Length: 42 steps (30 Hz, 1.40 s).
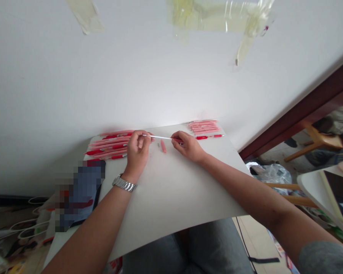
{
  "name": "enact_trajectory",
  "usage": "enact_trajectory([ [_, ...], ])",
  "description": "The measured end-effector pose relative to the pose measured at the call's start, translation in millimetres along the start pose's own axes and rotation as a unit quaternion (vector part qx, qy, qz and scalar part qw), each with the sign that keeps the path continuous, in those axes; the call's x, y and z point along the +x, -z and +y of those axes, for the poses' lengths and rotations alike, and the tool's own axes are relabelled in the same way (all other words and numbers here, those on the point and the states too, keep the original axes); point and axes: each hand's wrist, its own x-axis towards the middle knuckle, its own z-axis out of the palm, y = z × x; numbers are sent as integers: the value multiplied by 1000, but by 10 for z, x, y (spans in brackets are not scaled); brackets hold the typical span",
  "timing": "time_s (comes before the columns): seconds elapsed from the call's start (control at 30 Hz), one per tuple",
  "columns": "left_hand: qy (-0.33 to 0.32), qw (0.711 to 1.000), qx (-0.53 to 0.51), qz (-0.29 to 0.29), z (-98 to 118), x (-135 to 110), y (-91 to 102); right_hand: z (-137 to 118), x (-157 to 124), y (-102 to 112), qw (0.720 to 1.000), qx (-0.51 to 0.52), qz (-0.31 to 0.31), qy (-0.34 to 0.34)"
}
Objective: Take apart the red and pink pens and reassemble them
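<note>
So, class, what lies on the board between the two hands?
Head view: a short pink pen piece and a tiny grey bit, beneath the white rod held by left hand and right hand.

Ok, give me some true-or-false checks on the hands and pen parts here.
The left hand and right hand both pinch the thin white plastic rod. True.
The silver metal wristwatch is on the right wrist. False: the left wrist.
Pink and red plastic pens lie in a left pile and a right pile. True.
The small red plastic piece is in the left hand. False: it lies on the white board between the hands.
</note>
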Motion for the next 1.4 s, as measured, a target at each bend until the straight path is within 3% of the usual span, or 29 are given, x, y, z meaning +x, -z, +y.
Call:
enact_trajectory([
  [0.4,-6,999,4,43,-81,26,27,28,-6,-17,1000,7,5,-4],
  [0.67,-19,999,19,38,-62,39,15,23,-2,-17,1000,6,8,0],
  [0.93,-25,988,145,49,-77,39,58,1,1,-8,1000,4,6,-8],
  [1.17,3,945,327,-4,-40,-5,74,17,-2,-17,1000,3,4,-6],
  [1.4,32,926,374,-39,-11,-21,65,6,-2,-14,1000,9,8,-1],
])
